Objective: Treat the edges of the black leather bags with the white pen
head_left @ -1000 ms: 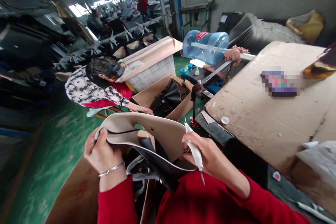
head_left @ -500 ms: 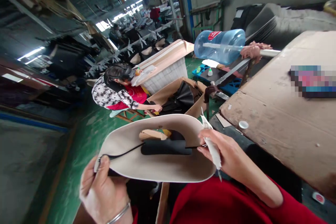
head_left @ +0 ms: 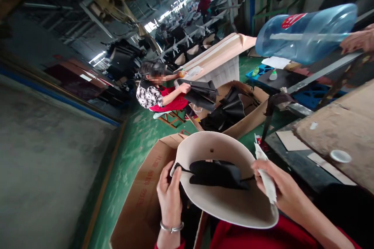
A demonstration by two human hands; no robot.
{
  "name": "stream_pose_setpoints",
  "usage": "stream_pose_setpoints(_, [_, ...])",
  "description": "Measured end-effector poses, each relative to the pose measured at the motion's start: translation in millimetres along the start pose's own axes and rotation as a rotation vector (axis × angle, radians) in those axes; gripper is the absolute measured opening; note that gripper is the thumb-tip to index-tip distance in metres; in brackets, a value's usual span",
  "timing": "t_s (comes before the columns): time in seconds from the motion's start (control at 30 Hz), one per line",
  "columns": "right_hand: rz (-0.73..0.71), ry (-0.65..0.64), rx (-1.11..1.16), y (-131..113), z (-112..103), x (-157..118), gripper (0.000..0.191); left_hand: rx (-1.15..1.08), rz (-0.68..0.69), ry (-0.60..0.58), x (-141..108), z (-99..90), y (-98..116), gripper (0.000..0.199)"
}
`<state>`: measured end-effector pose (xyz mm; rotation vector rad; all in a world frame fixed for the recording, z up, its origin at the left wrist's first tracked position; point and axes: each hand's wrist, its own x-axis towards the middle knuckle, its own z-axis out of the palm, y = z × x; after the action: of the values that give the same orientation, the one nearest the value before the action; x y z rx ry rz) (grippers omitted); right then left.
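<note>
Between my hands is a boot shaft (head_left: 228,204), a wide open tube of pale lining with a small dark mark inside its far wall. Black material shows through its lower opening. My left hand (head_left: 170,192) pinches the left edge, thumb on the inner side, where a dark strip runs inward. My right hand (head_left: 282,183) is closed at the right edge and also holds a thin pointed tool wrapped in white (head_left: 267,181). Its fingertips are partly hidden behind the wrapping. The outside of the shaft is mostly out of sight.
A cardboard box (head_left: 146,179) stands below on the left. Ahead, a seated co-worker (head_left: 150,95) holds black pieces (head_left: 201,93) beside another carton (head_left: 248,124) of black material. A blue water bottle (head_left: 306,35) lies at right, above a cardboard-covered table (head_left: 350,124).
My view has swung left, and the shaft is tilted more, its right end lower. Both hands keep their hold. The co-worker has lifted black pieces from the carton.
</note>
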<state>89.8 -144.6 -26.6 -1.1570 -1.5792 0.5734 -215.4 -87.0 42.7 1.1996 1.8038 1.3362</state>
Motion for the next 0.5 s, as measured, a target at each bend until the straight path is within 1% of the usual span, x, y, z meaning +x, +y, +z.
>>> stream_pose_setpoints(0.07, [-0.047,-0.017,-0.033,-6,-1,0,0.032,0.074,0.078,-0.131,8,-10.7,3,0.046])
stream_pose_setpoints(0.13, [-0.082,-0.055,-0.057,-13,-2,1,0.035,0.098,0.141,-0.255,24,-18.2,8,0.045])
stream_pose_setpoints(0.2, [-0.116,-0.105,-0.068,-19,-3,1,0.037,0.104,0.191,-0.323,46,-18.6,15,0.046])
stream_pose_setpoints(0.23, [-0.133,-0.131,-0.07,-22,-3,2,0.037,0.108,0.216,-0.34,59,-15.3,20,0.046])
stream_pose_setpoints(0.3, [-0.166,-0.168,-0.068,-27,-4,3,0.036,0.107,0.265,-0.376,86,-1.8,32,0.049])
stream_pose_setpoints(0.33, [-0.182,-0.175,-0.065,-30,-4,4,0.036,0.116,0.279,-0.414,98,7.7,38,0.053])
stream_pose_setpoints(0.37, [-0.187,-0.18,-0.064,-31,-5,5,0.035,0.136,0.28,-0.473,110,18.2,46,0.058])
stream_pose_setpoints(0.43, [-0.168,-0.169,-0.067,-33,-5,5,0.034,0.216,0.272,-0.638,129,39.8,60,0.066])
stream_pose_setpoints(0.5, [-0.14,-0.118,-0.055,-31,-4,5,0.036,0.309,0.258,-0.801,142,58.5,74,0.068])
